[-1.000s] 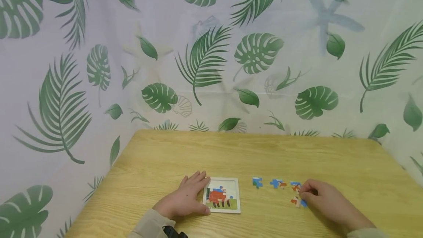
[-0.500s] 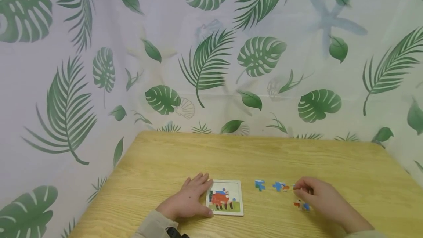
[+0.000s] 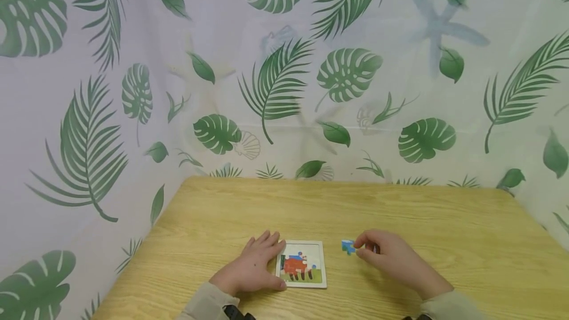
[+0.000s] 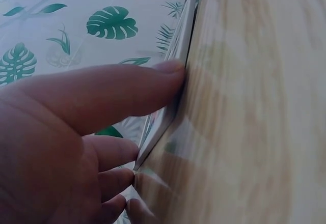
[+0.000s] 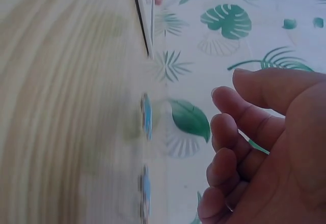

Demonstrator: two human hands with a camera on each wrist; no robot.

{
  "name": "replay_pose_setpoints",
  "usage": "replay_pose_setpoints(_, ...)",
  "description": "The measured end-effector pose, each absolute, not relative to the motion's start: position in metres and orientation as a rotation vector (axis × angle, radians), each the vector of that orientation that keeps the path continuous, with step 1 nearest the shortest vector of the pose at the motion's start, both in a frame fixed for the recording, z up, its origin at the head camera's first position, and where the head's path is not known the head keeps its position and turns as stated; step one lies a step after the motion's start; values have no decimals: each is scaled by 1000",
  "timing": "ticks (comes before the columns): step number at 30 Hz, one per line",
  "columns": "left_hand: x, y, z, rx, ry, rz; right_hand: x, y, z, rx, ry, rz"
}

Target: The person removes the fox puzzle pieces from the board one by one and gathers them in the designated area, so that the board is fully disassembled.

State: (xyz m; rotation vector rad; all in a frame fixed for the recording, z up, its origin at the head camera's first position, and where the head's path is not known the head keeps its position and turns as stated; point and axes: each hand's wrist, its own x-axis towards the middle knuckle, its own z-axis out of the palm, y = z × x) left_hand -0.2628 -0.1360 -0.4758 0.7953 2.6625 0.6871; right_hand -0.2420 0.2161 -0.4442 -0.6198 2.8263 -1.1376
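My left hand [image 3: 251, 266] lies spread at the left side of a square puzzle board [image 3: 323, 280] with a white rim. Its thumb touches the lower left corner and its fingertips the left edge; the left wrist view shows the thumb [image 4: 158, 81] against the rim [image 4: 165, 119]. Partly assembled pieces inside show a red animal on green. Over the table to the right, my right hand [image 3: 395, 260] hovers by a blue and green piece [image 3: 347, 247]. In the right wrist view its fingers [image 5: 224, 127] are loosely bent, apart from the thumb, with nothing visible between them.
Two blue pieces [image 5: 147, 116] lie in a line on the table in the right wrist view. The right hand covers the spot of the other pieces in the head view. Behind the wooden table [image 3: 266, 206] hangs a leaf-patterned cloth [image 3: 284, 152].
My right hand has moved left, from the pieces at the far right to beside the blue and green piece. The left hand remains at the board.
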Motion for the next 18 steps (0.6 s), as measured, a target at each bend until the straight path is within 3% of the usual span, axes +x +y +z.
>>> replay_pose_setpoints(18,-262,-136,-476,768,2669,713,-260,156,-448,-710,2787,-1068)
